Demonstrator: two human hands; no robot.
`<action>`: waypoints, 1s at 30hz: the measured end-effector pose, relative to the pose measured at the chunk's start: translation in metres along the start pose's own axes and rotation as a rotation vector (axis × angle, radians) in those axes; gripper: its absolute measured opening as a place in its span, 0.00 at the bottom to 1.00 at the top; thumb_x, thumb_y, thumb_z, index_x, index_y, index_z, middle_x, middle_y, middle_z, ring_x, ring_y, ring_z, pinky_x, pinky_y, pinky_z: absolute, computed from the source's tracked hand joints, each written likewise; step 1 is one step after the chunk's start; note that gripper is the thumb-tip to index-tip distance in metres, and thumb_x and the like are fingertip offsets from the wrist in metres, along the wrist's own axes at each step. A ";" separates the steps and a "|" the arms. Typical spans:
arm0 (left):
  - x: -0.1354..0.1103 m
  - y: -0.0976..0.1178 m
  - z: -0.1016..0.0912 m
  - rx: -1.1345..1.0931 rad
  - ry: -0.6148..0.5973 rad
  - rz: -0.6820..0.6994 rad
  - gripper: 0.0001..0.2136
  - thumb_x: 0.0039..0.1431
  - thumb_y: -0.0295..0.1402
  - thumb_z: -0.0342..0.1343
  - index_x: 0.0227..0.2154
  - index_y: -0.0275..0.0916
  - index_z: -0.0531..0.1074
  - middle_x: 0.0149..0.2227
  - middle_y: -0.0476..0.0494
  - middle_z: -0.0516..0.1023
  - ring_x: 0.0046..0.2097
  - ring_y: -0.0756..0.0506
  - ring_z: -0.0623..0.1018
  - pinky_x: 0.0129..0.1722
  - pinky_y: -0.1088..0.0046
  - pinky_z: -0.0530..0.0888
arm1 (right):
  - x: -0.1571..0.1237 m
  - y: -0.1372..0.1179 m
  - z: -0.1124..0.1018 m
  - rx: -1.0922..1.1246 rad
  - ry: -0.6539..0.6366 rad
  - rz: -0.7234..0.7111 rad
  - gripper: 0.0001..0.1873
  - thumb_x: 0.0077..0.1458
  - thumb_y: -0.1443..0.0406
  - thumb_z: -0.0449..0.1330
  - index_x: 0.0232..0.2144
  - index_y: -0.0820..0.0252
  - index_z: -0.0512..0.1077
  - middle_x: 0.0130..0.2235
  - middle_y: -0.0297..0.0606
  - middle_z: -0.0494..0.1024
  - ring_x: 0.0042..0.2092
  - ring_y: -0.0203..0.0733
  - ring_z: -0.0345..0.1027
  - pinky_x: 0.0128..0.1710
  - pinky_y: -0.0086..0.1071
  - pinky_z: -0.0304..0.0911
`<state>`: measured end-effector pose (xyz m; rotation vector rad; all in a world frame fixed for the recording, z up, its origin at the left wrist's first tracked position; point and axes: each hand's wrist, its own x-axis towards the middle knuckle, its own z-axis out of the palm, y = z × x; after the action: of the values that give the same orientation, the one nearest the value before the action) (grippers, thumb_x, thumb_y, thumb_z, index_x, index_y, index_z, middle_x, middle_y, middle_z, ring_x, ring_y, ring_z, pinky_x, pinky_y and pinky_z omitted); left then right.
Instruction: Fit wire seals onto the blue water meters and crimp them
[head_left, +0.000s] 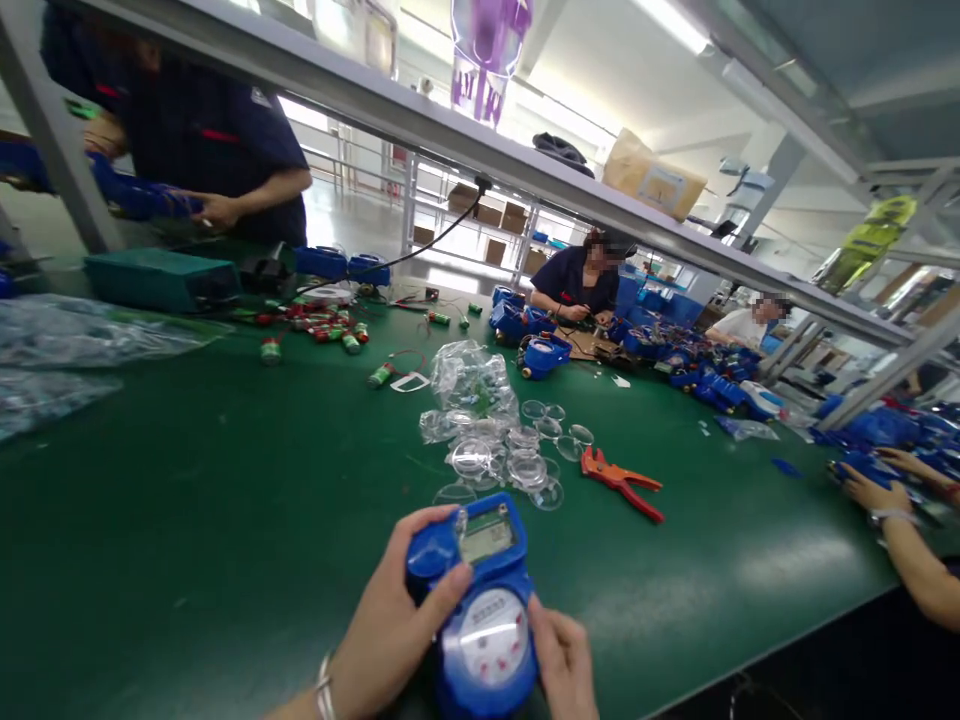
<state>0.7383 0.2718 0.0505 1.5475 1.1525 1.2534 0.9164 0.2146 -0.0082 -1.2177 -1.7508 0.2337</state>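
Observation:
A blue water meter (484, 600) with a small display on top and a round white dial below sits at the near edge of the green table (187, 480). My left hand (394, 625) wraps its left side, thumb pressed near the display. My right hand (562, 660) grips its lower right side, fingers curled against the housing. Just beyond the meter lie several clear round plastic covers (517, 455) and crumpled clear bags (472, 380).
Orange-handled pliers (621, 482) lie right of the covers. Small green and red batteries (322, 330) and a teal box (157, 280) sit at the back left. Other workers stand or sit around the table; one person's hands (885, 495) handle blue parts at the right.

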 end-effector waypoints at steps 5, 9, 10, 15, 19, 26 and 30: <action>0.012 -0.005 -0.026 -0.199 -0.047 -0.039 0.21 0.58 0.45 0.52 0.49 0.42 0.55 0.49 0.41 0.69 0.43 0.41 0.76 0.40 0.65 0.77 | 0.115 0.046 -0.027 -0.242 -0.264 -0.111 0.22 0.62 0.60 0.43 0.56 0.54 0.60 0.53 0.43 0.66 0.53 0.43 0.61 0.53 0.39 0.59; 0.007 -0.004 -0.021 -0.249 -0.096 0.003 0.20 0.59 0.44 0.51 0.49 0.41 0.54 0.48 0.40 0.70 0.44 0.41 0.76 0.42 0.62 0.76 | 0.188 0.090 -0.009 -0.339 -0.462 -0.178 0.23 0.54 0.64 0.57 0.53 0.52 0.65 0.56 0.40 0.63 0.55 0.45 0.59 0.53 0.40 0.58; 0.006 -0.003 -0.021 -0.242 -0.101 0.016 0.20 0.60 0.43 0.51 0.49 0.41 0.54 0.47 0.40 0.70 0.44 0.41 0.75 0.43 0.62 0.76 | 0.194 0.096 -0.001 -0.351 -0.508 -0.198 0.22 0.52 0.65 0.58 0.51 0.52 0.67 0.56 0.40 0.64 0.54 0.45 0.60 0.52 0.39 0.59; -0.002 -0.007 -0.020 -0.127 -0.079 0.073 0.19 0.62 0.44 0.46 0.51 0.40 0.54 0.47 0.39 0.69 0.45 0.41 0.74 0.45 0.62 0.74 | 0.190 0.109 0.016 -0.416 -0.508 -0.226 0.19 0.53 0.65 0.59 0.49 0.59 0.68 0.50 0.44 0.68 0.51 0.46 0.62 0.52 0.45 0.57; -0.018 -0.015 -0.009 0.063 0.066 0.125 0.20 0.64 0.45 0.41 0.54 0.41 0.51 0.52 0.38 0.62 0.50 0.41 0.70 0.52 0.60 0.68 | 0.183 0.098 -0.002 -0.464 -0.284 -0.149 0.22 0.58 0.62 0.53 0.53 0.64 0.65 0.50 0.52 0.66 0.53 0.52 0.57 0.55 0.48 0.51; -0.041 -0.022 0.009 0.250 0.144 0.187 0.18 0.66 0.43 0.36 0.55 0.44 0.46 0.58 0.37 0.49 0.59 0.39 0.57 0.59 0.55 0.58 | 0.077 0.005 -0.044 -0.307 -0.026 -0.047 0.23 0.57 0.56 0.54 0.54 0.52 0.61 0.48 0.43 0.64 0.48 0.47 0.62 0.45 0.42 0.63; -0.043 -0.022 0.014 0.325 0.173 0.215 0.19 0.65 0.43 0.38 0.55 0.43 0.47 0.57 0.37 0.49 0.59 0.39 0.56 0.58 0.54 0.58 | 0.029 -0.024 -0.026 -0.293 0.031 -0.065 0.27 0.51 0.55 0.59 0.53 0.52 0.64 0.46 0.47 0.62 0.46 0.53 0.60 0.41 0.48 0.63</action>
<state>0.7453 0.2346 0.0165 1.8714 1.3831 1.4156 0.9204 0.2177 0.0377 -1.3598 -1.8386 -0.0831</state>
